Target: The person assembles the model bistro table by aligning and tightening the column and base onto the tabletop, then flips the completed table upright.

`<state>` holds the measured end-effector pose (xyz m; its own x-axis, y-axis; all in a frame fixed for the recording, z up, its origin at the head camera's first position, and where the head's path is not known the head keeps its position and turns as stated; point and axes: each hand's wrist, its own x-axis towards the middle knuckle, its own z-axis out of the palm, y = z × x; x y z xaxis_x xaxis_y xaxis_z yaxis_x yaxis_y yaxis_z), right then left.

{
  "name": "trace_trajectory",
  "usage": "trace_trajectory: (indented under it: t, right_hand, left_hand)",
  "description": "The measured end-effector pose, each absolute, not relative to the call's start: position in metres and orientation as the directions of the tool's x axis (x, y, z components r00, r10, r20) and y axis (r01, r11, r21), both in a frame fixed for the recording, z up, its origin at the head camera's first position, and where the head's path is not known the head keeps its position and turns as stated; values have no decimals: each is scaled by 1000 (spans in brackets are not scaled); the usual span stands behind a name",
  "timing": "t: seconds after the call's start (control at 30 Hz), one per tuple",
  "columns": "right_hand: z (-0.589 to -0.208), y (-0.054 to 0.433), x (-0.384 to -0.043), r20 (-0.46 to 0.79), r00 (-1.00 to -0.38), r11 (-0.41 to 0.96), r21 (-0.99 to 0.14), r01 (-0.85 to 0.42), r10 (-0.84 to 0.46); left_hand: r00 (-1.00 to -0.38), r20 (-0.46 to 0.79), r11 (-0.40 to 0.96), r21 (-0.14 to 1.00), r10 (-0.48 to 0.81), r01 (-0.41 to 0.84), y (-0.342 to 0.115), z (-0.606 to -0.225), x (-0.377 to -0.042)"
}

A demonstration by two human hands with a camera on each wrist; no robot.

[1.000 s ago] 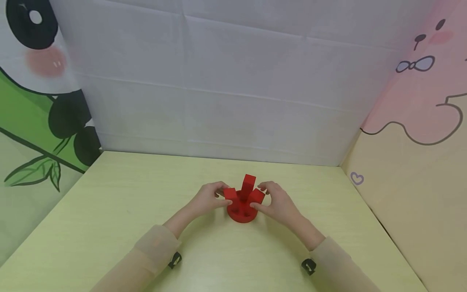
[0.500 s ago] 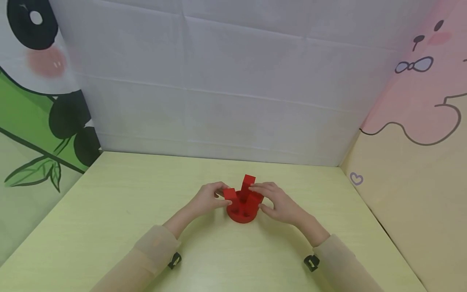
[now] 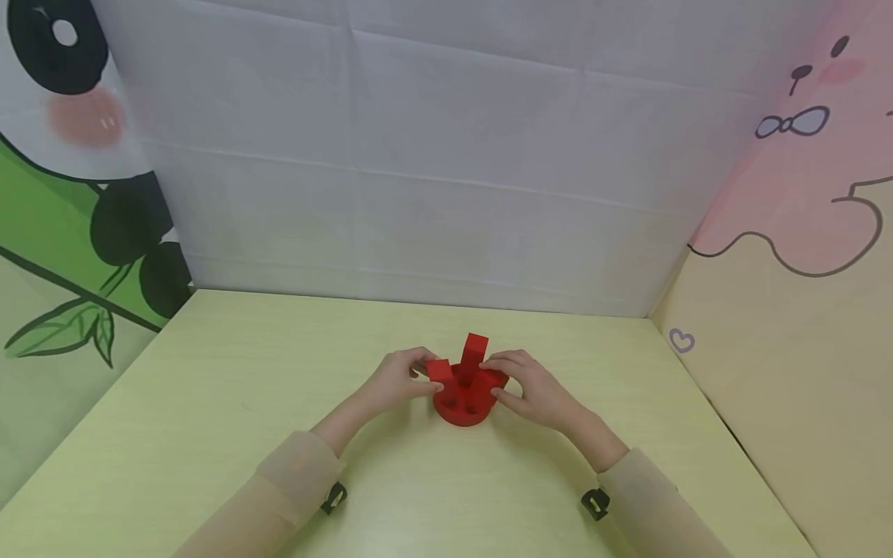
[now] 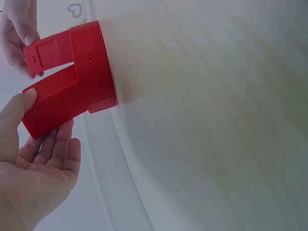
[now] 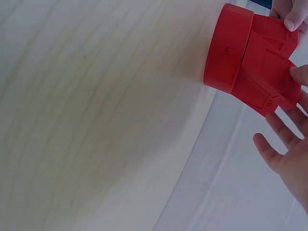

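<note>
A round red base (image 3: 463,418) sits on the table with red blocks slanting up from it. My left hand (image 3: 392,381) holds the left block (image 3: 439,370), thumb on one face and fingers behind. On the other side, my right hand (image 3: 536,393) grips the right block (image 3: 497,378) between thumb and fingers, covering part of it. A taller-looking rear block (image 3: 474,350) stands between the hands, touched by neither thumb. Moulded numbers show on the base wall (image 4: 91,65) in the left wrist view and on the right block (image 5: 269,77) in the right wrist view.
The pale wooden table (image 3: 279,349) runs back to a white cloth wall (image 3: 432,194). Cartoon-printed panels flank it, a green and white one (image 3: 63,201) at left and a pink and cream one (image 3: 795,232) at right.
My right hand has shifted its grip: the thumb moved from the front of the right block to its outer side, and the fingers came over its top. The left hand stays put.
</note>
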<state>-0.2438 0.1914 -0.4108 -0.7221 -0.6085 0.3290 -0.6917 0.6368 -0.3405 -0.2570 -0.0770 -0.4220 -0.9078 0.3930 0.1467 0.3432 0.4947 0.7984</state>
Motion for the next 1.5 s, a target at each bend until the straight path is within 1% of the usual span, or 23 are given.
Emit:
trace_trajectory:
  t: [0.33, 0.5, 0.8, 0.93, 1.0, 1.03, 1.1, 1.17, 1.2, 1.27, 1.37, 1.5]
  right_hand:
    - [-415, 190, -242, 358, -780, 690, -370, -622, -512]
    - [-416, 185, -238, 378, -797, 696, -396, -599, -470]
    - [-416, 177, -233, 310, -882, 758, -456, -466, -355]
    - [-414, 181, -233, 268, -894, 767, -461, -447, -360]
    - [-411, 186, -233, 262, -873, 745, -454, -488, -412]
    - [-410, 188, -234, 267, -851, 727, -443, -525, -452]
    - [-408, 193, -236, 285, -789, 668, -422, -613, -544]
    - [-406, 198, -238, 306, -714, 598, -394, -697, -630]
    - [-406, 199, -239, 319, -676, 565, -378, -734, -665]
    - [-404, 202, -240, 338, -619, 513, -355, -781, -709]
    - [-403, 203, -242, 350, -583, 483, -335, -809, -733]
    - [-404, 204, -243, 350, -580, 488, -321, -812, -735]
  left_hand:
    - [-913, 144, 500, 798, 383, 336, -77, -423, -258]
    - [-913, 145, 501, 797, 382, 336, -77, -423, -258]
    - [-904, 160, 500, 788, 397, 359, -77, -423, -258]
    - [-905, 153, 502, 789, 397, 354, -76, -423, -258]
    - [-905, 149, 503, 790, 398, 351, -76, -422, -258]
    - [-905, 147, 502, 791, 398, 350, -76, -421, -257]
    - [-905, 146, 501, 793, 399, 348, -76, -421, -257]
    - [-906, 146, 501, 792, 397, 348, -76, -421, -257]
    - [-907, 146, 501, 793, 396, 346, -76, -421, -257]
    - [-907, 146, 502, 793, 395, 346, -76, -421, -257]
    - [-907, 149, 502, 792, 393, 347, -77, -421, -257]
    - [-907, 153, 499, 793, 392, 349, -76, -420, -256]
